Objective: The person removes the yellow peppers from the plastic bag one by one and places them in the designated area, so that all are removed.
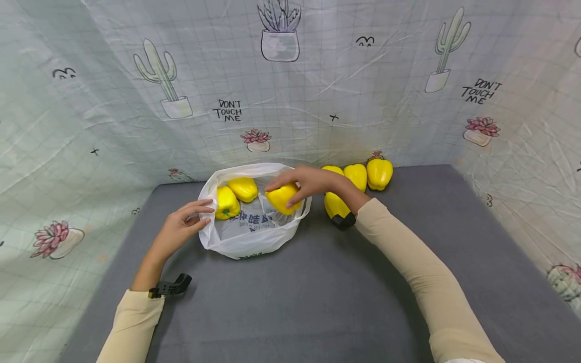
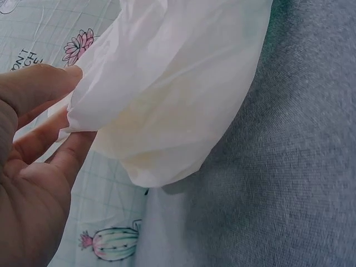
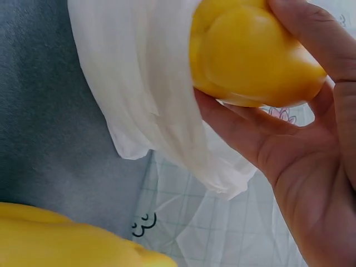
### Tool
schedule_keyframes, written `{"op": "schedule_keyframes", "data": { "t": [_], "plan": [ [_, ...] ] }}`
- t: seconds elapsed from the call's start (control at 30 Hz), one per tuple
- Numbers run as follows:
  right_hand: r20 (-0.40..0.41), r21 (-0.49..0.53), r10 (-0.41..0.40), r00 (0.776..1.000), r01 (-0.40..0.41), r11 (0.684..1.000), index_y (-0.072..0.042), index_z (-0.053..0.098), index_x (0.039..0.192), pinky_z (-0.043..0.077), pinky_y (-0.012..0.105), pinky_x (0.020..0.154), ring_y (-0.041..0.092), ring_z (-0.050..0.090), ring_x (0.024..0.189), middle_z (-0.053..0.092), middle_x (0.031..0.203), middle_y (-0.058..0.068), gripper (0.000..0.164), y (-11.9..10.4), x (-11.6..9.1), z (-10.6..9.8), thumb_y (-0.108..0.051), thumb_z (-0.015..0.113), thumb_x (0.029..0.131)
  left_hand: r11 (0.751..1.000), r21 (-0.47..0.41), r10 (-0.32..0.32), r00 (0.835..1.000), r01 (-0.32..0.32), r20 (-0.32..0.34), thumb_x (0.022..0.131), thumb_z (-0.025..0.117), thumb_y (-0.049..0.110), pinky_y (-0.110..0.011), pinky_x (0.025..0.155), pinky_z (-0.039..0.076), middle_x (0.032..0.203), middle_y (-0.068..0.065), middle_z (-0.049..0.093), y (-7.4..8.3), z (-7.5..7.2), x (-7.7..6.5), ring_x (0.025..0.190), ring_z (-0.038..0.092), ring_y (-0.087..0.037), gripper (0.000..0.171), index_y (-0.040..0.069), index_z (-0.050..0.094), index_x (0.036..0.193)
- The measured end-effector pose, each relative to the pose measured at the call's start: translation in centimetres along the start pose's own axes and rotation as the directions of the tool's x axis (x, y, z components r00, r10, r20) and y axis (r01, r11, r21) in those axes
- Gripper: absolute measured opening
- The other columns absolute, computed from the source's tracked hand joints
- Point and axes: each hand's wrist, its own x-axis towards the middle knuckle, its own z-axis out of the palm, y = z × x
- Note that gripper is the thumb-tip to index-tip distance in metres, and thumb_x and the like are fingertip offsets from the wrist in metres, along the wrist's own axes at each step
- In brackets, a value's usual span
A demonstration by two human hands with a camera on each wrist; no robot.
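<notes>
Thumb and fingers of the left hand (image 1: 181, 227) are pinched on the left rim of a white plastic bag (image 1: 249, 244), which sits open on the grey table (image 1: 317, 302). Bag judged thin, limp and light, apt to sag or tear; best held by the rim. Two yellow peppers (image 1: 242, 189) lie inside, toward the left (blue printing (image 1: 254, 221) beside them is creased and unreadable). The right hand (image 1: 313, 180) has thumb and fingers clamped on the held pepper (image 1: 282, 199), at the right part of the opening. Pepper judged light, firm, slick-skinned and easily bruised; its broad sides offer the soundest hold. Whether it touches the bag cannot be told. Farther right, at least four loose peppers (image 1: 380, 174) rest on the table; hand and forearm (image 1: 347, 191) partly cover some, leaving the count uncertain.
</notes>
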Motion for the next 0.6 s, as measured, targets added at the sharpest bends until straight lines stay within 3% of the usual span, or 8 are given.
{"op": "schedule_keyframes", "data": {
  "t": [0.17, 0.43, 0.6],
  "plan": [
    [-0.044, 0.023, 0.002, 0.999, -0.001, 1.0, -0.011, 0.057, 0.146, 0.045, 0.036, 0.108, 0.022, 0.048, 0.138, 0.055, 0.149, 0.006, 0.061, -0.1, -1.1, 0.5, -0.022, 0.08, 0.09, 1.0, 0.003, -0.002, 1.0, 0.002, -0.005, 0.098, 0.07, 0.013, -0.008, 0.096, 0.044, 0.148, -0.007, 0.054, -0.2, -0.2, -0.2, 0.137, 0.047, -0.029, 0.028, 0.007, 0.071, 0.124],
    [-0.056, 0.055, 0.048, 0.997, -0.045, 0.997, -0.013, 0.057, 0.146, 0.044, 0.037, 0.109, 0.021, 0.048, 0.137, 0.054, 0.149, 0.005, 0.06, 0.5, -2.3, 1.3, -0.022, 0.078, 0.092, 1.0, -0.007, 0.019, 1.0, -0.019, 0.001, 0.097, 0.071, 0.013, -0.008, 0.094, 0.046, 0.148, -0.009, 0.055, -0.3, 0.0, -0.1, 0.129, 0.046, 0.006, 0.027, 0.007, 0.071, 0.124],
    [-0.079, 0.069, 0.043, 0.996, -0.038, 0.997, -0.013, 0.056, 0.147, 0.043, 0.038, 0.111, 0.021, 0.046, 0.14, 0.054, 0.15, 0.004, 0.061, 0.4, -3.0, 1.5, -0.022, 0.078, 0.092, 1.0, -0.012, 0.012, 1.0, -0.012, -0.02, 0.096, 0.072, 0.011, -0.008, 0.093, 0.046, 0.147, -0.009, 0.056, -0.1, 0.1, -0.3, 0.128, 0.046, 0.007, 0.027, 0.007, 0.072, 0.123]
  ]
}}
